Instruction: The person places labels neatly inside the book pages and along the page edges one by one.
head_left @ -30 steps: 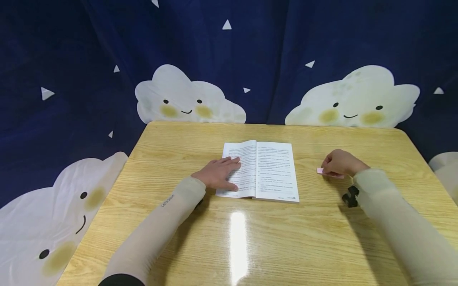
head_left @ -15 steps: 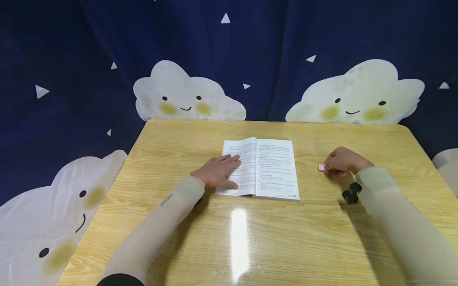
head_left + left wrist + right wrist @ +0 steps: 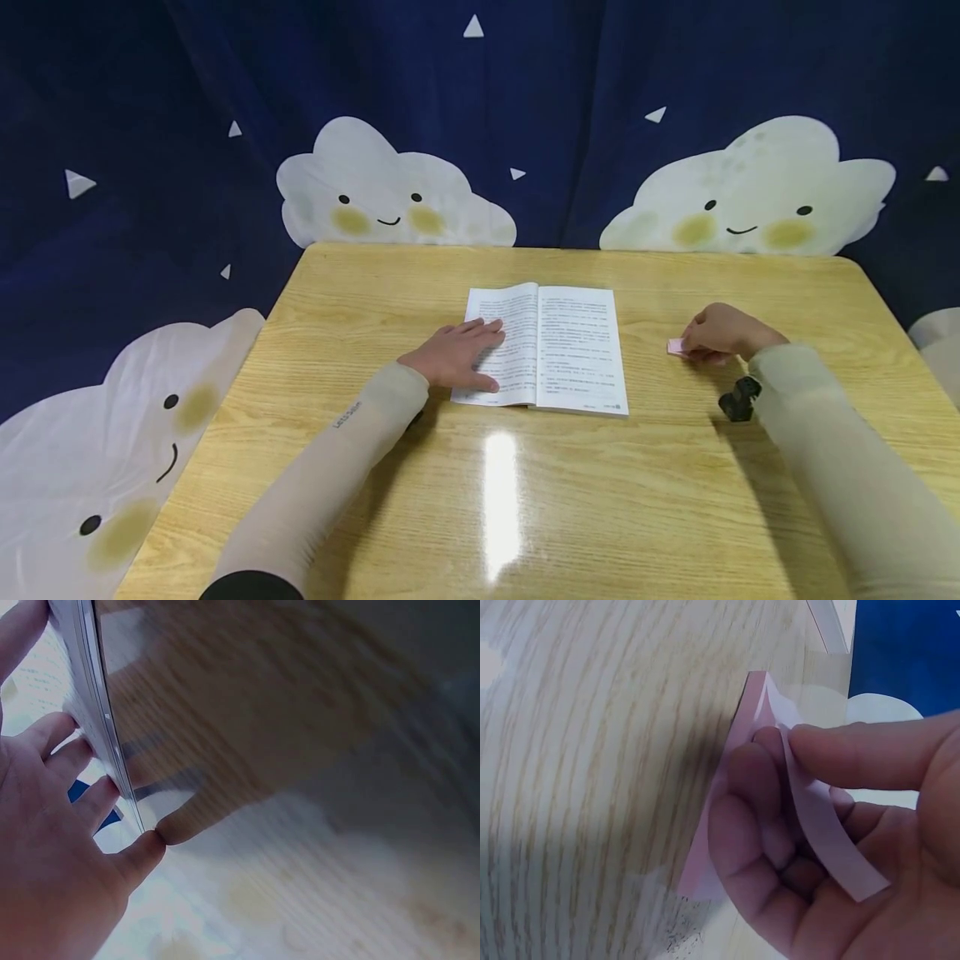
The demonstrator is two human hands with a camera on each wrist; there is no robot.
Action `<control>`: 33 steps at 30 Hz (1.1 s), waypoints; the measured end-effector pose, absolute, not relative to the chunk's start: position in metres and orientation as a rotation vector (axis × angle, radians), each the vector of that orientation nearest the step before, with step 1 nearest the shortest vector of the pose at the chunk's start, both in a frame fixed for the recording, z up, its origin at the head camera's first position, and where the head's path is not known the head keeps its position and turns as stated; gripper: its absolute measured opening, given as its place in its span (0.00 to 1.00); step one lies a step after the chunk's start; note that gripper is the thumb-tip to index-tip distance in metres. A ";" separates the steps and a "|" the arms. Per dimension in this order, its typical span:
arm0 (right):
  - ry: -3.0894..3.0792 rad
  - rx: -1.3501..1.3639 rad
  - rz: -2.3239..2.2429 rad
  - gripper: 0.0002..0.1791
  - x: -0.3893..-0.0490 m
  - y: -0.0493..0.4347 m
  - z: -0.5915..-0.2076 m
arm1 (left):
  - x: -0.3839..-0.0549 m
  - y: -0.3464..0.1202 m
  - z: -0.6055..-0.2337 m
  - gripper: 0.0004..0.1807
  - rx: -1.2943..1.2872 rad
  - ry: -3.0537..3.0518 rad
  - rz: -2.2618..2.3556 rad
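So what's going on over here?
A person is sitting or standing at a wooden table, using both hands. Their left hand lies spread on the left page of an open book. To the right of the book, their right hand is at a small pink pad, pinching a thin pink slip that curves away from it. The slip looks joined to the pad near one end, though the fingers partly hide that.
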State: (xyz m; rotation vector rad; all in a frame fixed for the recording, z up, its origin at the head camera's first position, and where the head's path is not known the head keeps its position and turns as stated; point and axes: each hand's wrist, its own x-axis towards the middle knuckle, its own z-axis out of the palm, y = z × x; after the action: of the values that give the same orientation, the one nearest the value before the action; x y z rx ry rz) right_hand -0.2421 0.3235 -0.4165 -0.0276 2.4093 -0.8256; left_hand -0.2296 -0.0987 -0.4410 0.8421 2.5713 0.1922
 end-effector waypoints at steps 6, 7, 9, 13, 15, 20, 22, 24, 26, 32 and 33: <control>2.418 -0.037 -0.846 0.12 -0.240 0.325 -0.417 | -0.230 -0.099 -0.440 0.49 0.841 2.575 0.188; 2.417 -0.036 -0.854 0.12 -0.239 0.324 -0.418 | -0.230 -0.099 -0.441 0.49 0.838 2.575 0.190; 2.415 -0.032 -0.872 0.11 -0.238 0.324 -0.419 | -0.229 -0.099 -0.441 0.49 0.833 2.575 0.193; 2.417 -0.018 -0.904 0.11 -0.235 0.324 -0.420 | -0.229 -0.098 -0.441 0.49 0.823 2.568 0.198; 2.420 -0.014 -0.913 0.11 -0.234 0.325 -0.421 | -0.229 -0.098 -0.440 0.49 0.824 2.565 0.196; 2.426 -0.029 -0.919 0.13 -0.231 0.327 -0.422 | -0.230 -0.097 -0.440 0.49 0.825 2.566 0.209; 2.432 -0.047 -0.920 0.14 -0.231 0.328 -0.423 | -0.230 -0.097 -0.441 0.49 0.824 2.563 0.208; 2.439 -0.056 -0.920 0.14 -0.230 0.328 -0.423 | -0.230 -0.097 -0.441 0.49 0.825 2.555 0.208; 2.441 -0.056 -0.924 0.15 -0.230 0.327 -0.422 | -0.230 -0.097 -0.442 0.50 0.826 2.549 0.202; 2.481 -0.045 -0.954 0.18 -0.234 0.322 -0.414 | -0.231 -0.097 -0.442 0.50 0.829 2.566 0.182; 2.487 -0.043 -0.957 0.18 -0.235 0.320 -0.413 | -0.231 -0.097 -0.442 0.50 0.827 2.567 0.179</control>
State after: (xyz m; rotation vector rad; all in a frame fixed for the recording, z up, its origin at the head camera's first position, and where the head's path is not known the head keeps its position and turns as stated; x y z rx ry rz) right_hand -0.2351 0.3202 -0.4129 -0.0429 2.4869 -0.9568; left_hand -0.2306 -0.0966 -0.4420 0.8268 2.5668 0.1786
